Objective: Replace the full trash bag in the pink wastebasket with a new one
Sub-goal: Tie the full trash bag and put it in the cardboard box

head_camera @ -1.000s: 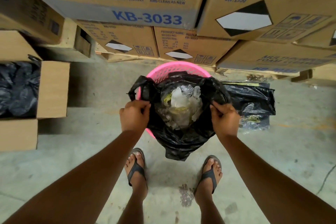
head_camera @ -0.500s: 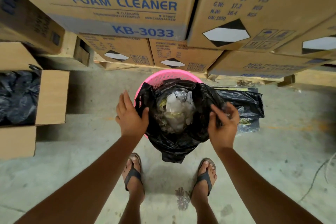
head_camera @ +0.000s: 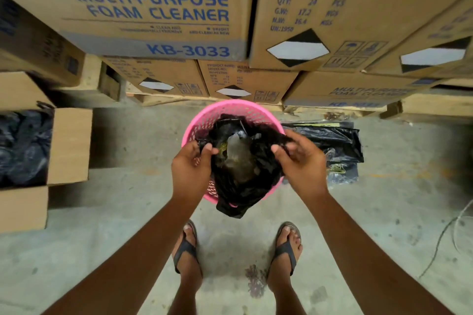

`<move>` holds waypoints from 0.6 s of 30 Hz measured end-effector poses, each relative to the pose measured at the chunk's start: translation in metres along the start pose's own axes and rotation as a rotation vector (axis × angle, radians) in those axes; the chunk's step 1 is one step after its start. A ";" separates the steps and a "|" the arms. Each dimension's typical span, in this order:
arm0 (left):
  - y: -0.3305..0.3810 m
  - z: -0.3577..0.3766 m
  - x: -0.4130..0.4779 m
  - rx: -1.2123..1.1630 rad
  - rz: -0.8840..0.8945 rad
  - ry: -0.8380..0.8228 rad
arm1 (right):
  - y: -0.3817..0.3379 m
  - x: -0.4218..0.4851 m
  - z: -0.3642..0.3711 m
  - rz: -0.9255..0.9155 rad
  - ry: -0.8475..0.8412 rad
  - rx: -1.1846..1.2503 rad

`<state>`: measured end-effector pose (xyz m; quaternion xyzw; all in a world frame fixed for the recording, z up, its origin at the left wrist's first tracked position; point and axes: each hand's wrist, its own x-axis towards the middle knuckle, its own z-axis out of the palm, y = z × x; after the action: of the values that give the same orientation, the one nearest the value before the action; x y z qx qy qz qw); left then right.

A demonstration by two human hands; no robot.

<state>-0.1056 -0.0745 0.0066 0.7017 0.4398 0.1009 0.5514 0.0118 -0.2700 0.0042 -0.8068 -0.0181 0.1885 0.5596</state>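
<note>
A pink mesh wastebasket [head_camera: 202, 120] stands on the concrete floor in front of my feet. Inside it sits a full black trash bag [head_camera: 243, 181] with clear plastic and yellowish waste [head_camera: 235, 148] showing at its mouth. The bag's lower edge hangs over the basket's near rim. My left hand [head_camera: 190, 171] pinches the bag's left edge between thumb and fingers. My right hand [head_camera: 300, 161] grips the bag's right edge. Both hands hold the edges drawn toward the middle over the opening.
Black plastic bags [head_camera: 332, 143] lie flat on the floor right of the basket. An open carton [head_camera: 69, 146] holding black bags stands at the left. Stacked foam-cleaner cartons [head_camera: 158, 7] on wooden pallets [head_camera: 153, 98] rise just behind the basket. A thin cable [head_camera: 445, 238] lies at the far right.
Both hands let go of the bag's rim half a second ago, then took hold again. The bag's edges have been pulled inward, so its mouth is narrower.
</note>
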 end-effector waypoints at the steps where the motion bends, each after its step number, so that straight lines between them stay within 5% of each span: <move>1: 0.007 -0.001 -0.006 -0.032 0.006 -0.027 | -0.013 -0.006 0.000 -0.018 -0.066 0.003; 6: 0.025 -0.009 -0.021 0.080 0.046 -0.126 | -0.048 -0.021 0.007 -0.103 -0.139 -0.157; 12: 0.024 -0.011 -0.001 -0.055 -0.047 -0.201 | -0.031 -0.004 0.025 -0.316 -0.052 -0.388; 18: 0.020 -0.003 0.034 0.197 0.191 -0.239 | -0.023 0.027 0.056 -0.221 -0.042 -0.142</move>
<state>-0.0770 -0.0482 0.0138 0.7978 0.3102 0.0249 0.5163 0.0226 -0.2047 0.0007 -0.8333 -0.1318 0.1407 0.5181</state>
